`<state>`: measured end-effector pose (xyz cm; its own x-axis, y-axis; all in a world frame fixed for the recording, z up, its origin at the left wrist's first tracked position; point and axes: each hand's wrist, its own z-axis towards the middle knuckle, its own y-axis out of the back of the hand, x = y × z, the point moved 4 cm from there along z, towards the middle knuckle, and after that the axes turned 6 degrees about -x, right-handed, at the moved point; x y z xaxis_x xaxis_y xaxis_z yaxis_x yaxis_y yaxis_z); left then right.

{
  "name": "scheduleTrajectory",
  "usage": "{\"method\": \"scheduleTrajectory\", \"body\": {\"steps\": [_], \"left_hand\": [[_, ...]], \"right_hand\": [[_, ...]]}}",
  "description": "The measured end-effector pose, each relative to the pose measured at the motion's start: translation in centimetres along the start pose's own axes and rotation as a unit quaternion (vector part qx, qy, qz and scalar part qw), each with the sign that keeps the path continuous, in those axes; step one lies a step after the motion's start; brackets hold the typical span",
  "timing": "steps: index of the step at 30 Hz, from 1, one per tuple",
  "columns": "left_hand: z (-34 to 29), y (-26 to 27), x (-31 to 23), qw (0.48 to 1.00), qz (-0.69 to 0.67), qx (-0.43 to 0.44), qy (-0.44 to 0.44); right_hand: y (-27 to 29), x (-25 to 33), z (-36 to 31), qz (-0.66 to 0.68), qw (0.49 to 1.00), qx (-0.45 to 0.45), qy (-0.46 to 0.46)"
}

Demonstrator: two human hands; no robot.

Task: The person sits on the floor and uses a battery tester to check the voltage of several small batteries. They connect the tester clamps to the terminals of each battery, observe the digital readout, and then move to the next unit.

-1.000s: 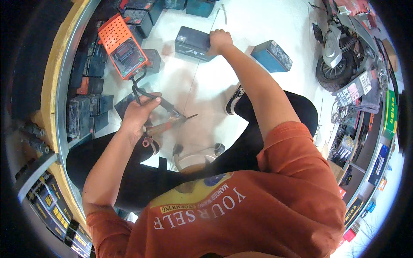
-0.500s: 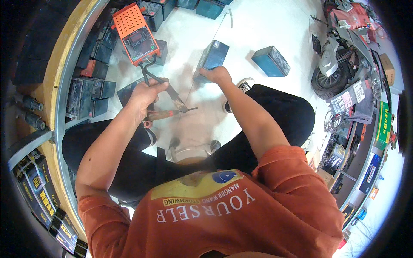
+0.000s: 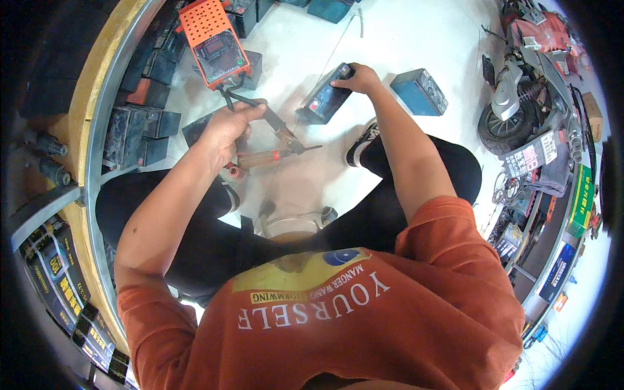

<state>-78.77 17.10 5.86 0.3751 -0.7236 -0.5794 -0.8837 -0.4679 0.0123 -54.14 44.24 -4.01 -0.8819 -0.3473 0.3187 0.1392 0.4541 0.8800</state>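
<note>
My left hand (image 3: 227,130) is closed around the dark leads (image 3: 244,99) of an orange tester box (image 3: 214,49). A clamp (image 3: 281,130) with a dark handle sticks out past those fingers, its metal end beside a screwdriver (image 3: 260,158) with an orange-red handle. My right hand (image 3: 361,79) grips a dark battery (image 3: 324,97) by its far end, thumb on top. A red spot shows at the battery's near end. Another blue-grey battery (image 3: 419,92) rests on the floor further right.
More batteries (image 3: 127,136) are stacked along the shelf at left, and one (image 3: 328,10) stands at the back. A scooter (image 3: 513,117) is parked on the right. My shoe (image 3: 361,144) is near the held battery. Boxed goods (image 3: 580,201) line the right shelf.
My right hand has shifted from the held battery's near end to its far end, and the battery has turned so its red-spotted face shows. My left hand still holds the leads.
</note>
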Motion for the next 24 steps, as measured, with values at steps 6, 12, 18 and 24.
{"method": "scheduleTrajectory", "body": {"steps": [6, 12, 18, 24], "left_hand": [[0.1, 0.1, -0.5, 1.000, -0.002, -0.006, -0.019], [-0.1, -0.7, -0.6, 0.999, -0.026, -0.036, 0.007], [1.0, -0.6, -0.1, 0.999, -0.042, -0.019, -0.024], [1.1, -0.3, -0.2, 0.998, -0.043, -0.026, -0.031]], "right_hand": [[-0.6, 0.4, -2.5, -0.050, 0.998, 0.039, -0.009], [-3.2, 1.4, -5.0, 0.024, 0.994, 0.111, 0.007], [-4.6, 1.6, -5.8, 0.088, 0.984, 0.150, 0.038], [-4.6, 2.7, -5.9, 0.023, 0.985, 0.152, 0.078]]}}
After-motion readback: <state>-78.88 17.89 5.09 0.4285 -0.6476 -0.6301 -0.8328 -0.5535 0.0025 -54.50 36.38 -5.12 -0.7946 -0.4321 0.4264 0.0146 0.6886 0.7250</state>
